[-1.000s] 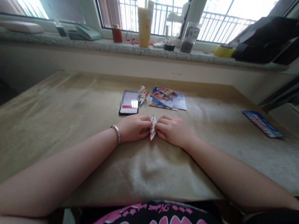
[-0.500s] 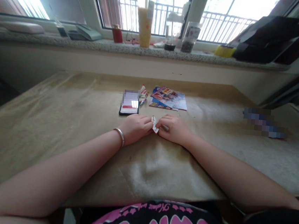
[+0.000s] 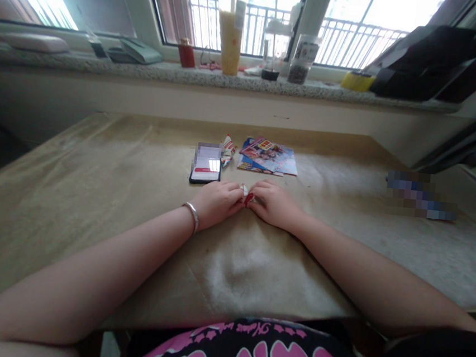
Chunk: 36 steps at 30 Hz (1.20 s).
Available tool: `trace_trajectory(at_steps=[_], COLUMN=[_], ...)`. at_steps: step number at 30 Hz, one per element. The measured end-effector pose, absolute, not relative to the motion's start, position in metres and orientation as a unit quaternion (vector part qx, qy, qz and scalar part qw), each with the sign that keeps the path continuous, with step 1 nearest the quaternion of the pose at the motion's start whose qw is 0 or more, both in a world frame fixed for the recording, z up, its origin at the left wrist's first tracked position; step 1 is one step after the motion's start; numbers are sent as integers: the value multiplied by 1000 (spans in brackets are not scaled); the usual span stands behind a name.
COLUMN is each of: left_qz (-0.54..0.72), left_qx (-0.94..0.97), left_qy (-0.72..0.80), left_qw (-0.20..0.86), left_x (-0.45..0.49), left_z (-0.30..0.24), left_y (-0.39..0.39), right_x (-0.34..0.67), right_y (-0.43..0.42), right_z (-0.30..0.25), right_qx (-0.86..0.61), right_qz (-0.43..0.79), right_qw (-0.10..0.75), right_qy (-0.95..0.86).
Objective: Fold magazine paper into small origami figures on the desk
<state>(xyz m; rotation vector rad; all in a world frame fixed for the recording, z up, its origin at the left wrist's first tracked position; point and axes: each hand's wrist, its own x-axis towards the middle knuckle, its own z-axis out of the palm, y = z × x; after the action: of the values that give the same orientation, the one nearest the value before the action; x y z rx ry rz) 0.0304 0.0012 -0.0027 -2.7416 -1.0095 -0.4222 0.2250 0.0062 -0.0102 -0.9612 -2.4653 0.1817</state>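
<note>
Small white-and-red paper (image 3: 244,189) sits mid-frame, the left hand (image 3: 217,203) and right hand (image 3: 276,204) both clamped on it. Just above lie a smartphone (image 3: 205,171) and leaflets (image 3: 270,157). Desk (image 3: 337,194) stretches wide both ways, front edge lower centre.

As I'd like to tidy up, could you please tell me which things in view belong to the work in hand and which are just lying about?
In use:
- small red-and-white paper, held between the left hand and right hand

Apparently just lying about:
- phone
- patterned piece beside the phone
- printed papers
- blurred flat item at right
- tall yellowish container on the windowsill
</note>
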Motion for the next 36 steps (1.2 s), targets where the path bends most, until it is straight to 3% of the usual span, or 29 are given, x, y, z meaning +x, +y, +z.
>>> trace_trajectory(at_steps=[9, 19, 24, 31, 36], left_qz=[-195, -111, -120, -173, -175], left_qx=[-924, -936, -931, -922, -901], left_qy=[-328, -311, -324, -347, -395], left_qw=[1, 126, 116, -15, -44], left_x=[25, 30, 34, 25, 28], left_z=[-7, 0, 3, -4, -7], left_y=[6, 1, -1, 7, 10], right_x=[230, 225, 225, 228, 225], right_y=[10, 0, 4, 10, 12], right_z=[-15, -6, -9, -11, -14], right_qx=[-336, -313, -338, -356, -399], right_qz=[61, -93, -21, 56, 84], right_qw=[239, 164, 170, 204, 252], right_qy=[-909, -931, -925, -910, -878])
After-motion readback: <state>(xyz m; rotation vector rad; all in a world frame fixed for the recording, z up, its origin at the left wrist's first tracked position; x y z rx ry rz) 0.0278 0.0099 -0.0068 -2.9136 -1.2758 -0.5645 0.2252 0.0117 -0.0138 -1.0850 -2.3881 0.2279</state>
